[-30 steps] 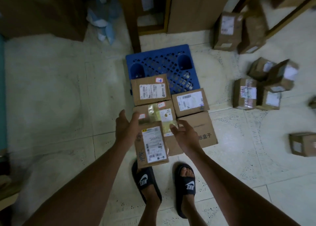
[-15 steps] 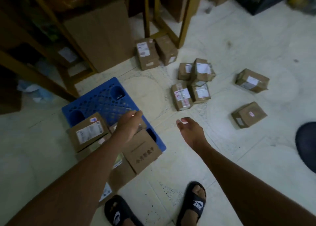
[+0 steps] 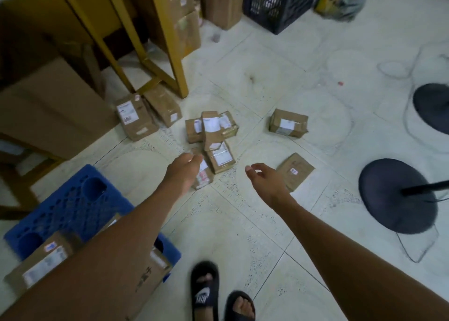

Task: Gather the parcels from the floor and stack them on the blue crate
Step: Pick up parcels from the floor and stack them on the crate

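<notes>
hidden: my left arm covers most parcels on the crate (image 3: 73, 206), bottom left; left hand (image 3: 184, 172) overlaps one floor parcel (image 3: 203, 177) | axis: that parcel's long side runs away from me | hands: both loose, empty; right hand (image 3: 264, 182) near flat parcel (image 3: 297, 170) | pile (image 3: 211, 128) just beyond

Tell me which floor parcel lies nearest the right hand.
The flat parcel with the small red sticker, just beyond the right hand. It lies alone and low on the floor, unlike the heaped cluster further left.
</notes>
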Action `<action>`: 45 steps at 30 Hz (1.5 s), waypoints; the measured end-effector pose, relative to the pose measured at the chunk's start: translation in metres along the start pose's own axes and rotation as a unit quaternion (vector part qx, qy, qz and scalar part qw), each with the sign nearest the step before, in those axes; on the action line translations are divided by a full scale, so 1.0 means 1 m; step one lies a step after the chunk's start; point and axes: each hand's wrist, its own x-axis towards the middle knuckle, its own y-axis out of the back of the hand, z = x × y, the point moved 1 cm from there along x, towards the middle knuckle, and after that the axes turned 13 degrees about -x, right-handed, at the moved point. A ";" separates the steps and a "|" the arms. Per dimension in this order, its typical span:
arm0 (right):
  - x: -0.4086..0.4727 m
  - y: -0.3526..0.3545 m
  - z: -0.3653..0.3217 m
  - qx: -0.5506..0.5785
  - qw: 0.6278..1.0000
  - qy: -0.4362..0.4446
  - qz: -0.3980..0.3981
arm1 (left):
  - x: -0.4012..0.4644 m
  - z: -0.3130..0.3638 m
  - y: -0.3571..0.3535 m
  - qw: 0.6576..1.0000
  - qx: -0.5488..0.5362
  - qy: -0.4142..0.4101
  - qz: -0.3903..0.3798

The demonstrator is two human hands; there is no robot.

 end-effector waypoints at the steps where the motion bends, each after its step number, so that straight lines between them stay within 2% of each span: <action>1: 0.007 0.004 0.001 0.002 1.000 -0.003 -0.001 | 0.008 0.005 -0.008 1.000 0.002 0.000 -0.005; 11: 0.106 0.051 -0.003 0.023 0.999 -0.043 -0.008 | 0.102 0.047 -0.065 0.996 0.064 0.030 -0.049; 22: 0.165 0.078 0.044 0.084 0.987 -0.141 0.000 | 0.166 0.054 -0.150 0.984 0.106 0.085 -0.119; 28: 0.191 0.093 0.106 0.104 0.973 -0.206 0.005 | 0.182 0.057 -0.233 0.974 0.119 0.090 -0.171; 34: 0.230 0.100 0.191 0.154 0.947 -0.283 0.012 | 0.213 0.043 -0.313 0.967 0.148 0.107 -0.180; 39: 0.272 0.089 0.260 0.201 0.918 -0.340 0.037 | 0.250 0.010 -0.376 0.965 0.154 0.102 -0.186; 45: 0.330 0.036 0.331 0.245 0.889 -0.384 0.041 | 0.301 -0.056 -0.445 0.955 0.185 0.093 -0.212</action>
